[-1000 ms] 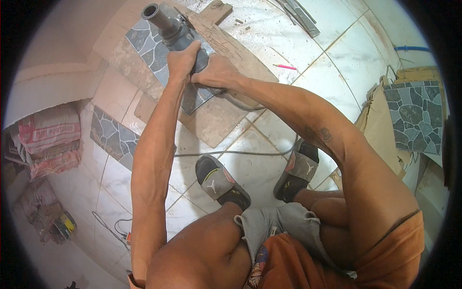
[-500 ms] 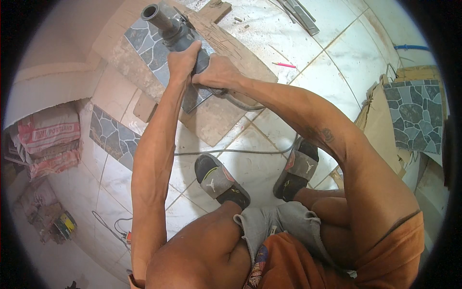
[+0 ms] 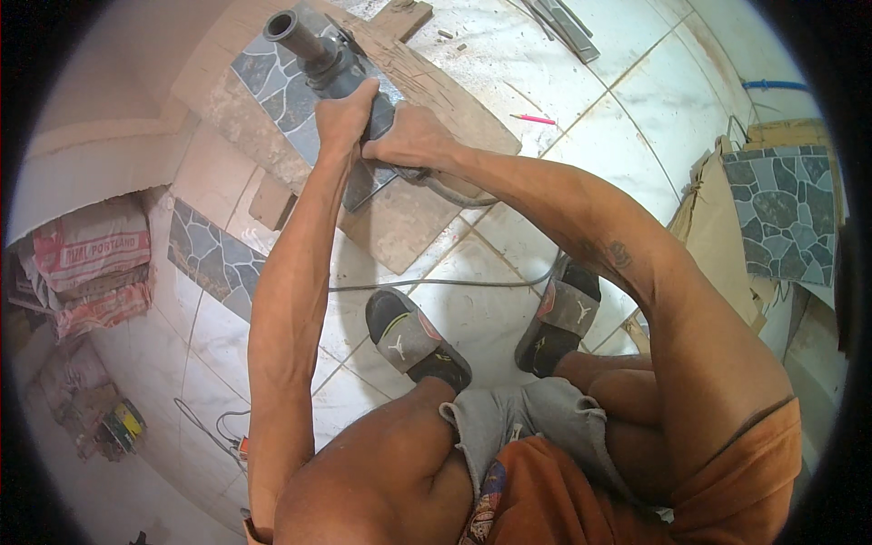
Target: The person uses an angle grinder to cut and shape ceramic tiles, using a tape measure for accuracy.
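Both of my hands are wrapped round a dark grey corded power tool (image 3: 338,74), which has a wide, hollow, pipe-like end pointing to the far left. My left hand (image 3: 343,123) grips the body from the left, thumb along its top. Close beside it, my right hand (image 3: 411,136) holds the rear part near the cord. Under the tool lies a stone-patterned tile (image 3: 278,89), resting on a worn board (image 3: 404,232). My hands and the tool hide the tool's underside and the tile's middle.
A grey cord (image 3: 445,282) runs across the floor past my sandals (image 3: 418,341). A pink pencil (image 3: 533,119) and metal bars (image 3: 568,32) lie farther off. More patterned tiles stand at right (image 3: 781,213) and lie at left (image 3: 213,250). Bags (image 3: 91,254) are stacked in a left recess.
Almost nothing differs. The whole view has shifted very slightly; my hands keep the same hold on the power tool.
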Motion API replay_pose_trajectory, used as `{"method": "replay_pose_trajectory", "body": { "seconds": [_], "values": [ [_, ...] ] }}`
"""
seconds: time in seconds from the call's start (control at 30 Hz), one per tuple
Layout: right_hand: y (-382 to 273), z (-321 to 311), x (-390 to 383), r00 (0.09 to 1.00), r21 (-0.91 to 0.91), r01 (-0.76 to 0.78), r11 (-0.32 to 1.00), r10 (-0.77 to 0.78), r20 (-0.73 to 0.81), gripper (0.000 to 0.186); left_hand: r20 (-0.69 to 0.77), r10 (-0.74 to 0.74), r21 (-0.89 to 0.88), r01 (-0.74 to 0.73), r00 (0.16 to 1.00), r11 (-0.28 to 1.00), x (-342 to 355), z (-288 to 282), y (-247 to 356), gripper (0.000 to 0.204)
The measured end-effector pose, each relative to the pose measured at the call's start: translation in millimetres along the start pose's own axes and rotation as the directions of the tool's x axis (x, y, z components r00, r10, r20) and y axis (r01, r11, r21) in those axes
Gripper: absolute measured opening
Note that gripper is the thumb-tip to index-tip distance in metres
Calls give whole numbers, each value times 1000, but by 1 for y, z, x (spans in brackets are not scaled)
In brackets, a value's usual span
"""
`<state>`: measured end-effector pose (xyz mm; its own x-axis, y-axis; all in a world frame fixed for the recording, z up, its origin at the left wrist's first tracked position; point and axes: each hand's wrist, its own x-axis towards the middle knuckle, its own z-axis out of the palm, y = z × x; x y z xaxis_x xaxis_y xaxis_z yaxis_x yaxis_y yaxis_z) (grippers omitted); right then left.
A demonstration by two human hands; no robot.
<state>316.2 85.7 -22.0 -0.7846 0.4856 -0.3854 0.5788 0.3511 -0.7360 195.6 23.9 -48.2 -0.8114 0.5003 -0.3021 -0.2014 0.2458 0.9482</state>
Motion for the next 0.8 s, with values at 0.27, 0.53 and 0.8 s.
{"method": "replay_pose_trajectory", "body": {
  "seconds": [0.27, 0.53, 0.8],
  "values": [
    [4, -1, -3, 1000, -4, -8, 1000, 8, -11, 69, 0, -3, -12, 3, 1000, 1000, -6, 4, 1, 38],
    [2, -2, -9, 1000, -7, -6, 1000, 5, -14, 68, -2, -15, 80, 15, 1000, 997, -5, 1, -2, 32],
    [5, -1, -9, 1000, 17, 14, 1000, -14, -1, 62, -41, 23, 55, -20, 999, 998, -9, 4, -4, 40]
  ]
}}
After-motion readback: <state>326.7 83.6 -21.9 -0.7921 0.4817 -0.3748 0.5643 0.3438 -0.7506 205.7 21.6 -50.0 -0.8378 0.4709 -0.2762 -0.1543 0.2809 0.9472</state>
